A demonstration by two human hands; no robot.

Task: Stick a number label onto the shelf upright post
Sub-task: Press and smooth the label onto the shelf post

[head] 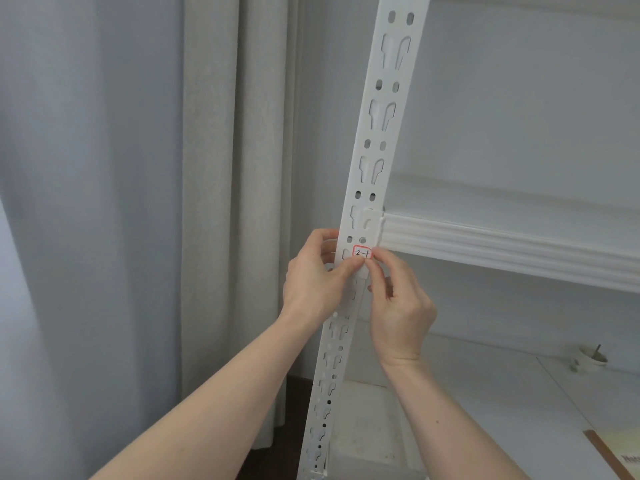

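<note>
A white slotted metal upright post runs from the top of the view down to the bottom edge, leaning slightly. A small white label with a red border, handwritten "2-1", lies against the post's face just below the shelf beam joint. My left hand wraps the post's left edge, its thumb pressing on the label's lower edge. My right hand is on the right, thumb and forefinger pinching the label's lower right corner. Whether the label is fully stuck cannot be told.
A white shelf beam joins the post and runs off to the right. Grey and beige curtains hang to the left. Lower right, a white surface carries a tape roll and a brown-edged paper.
</note>
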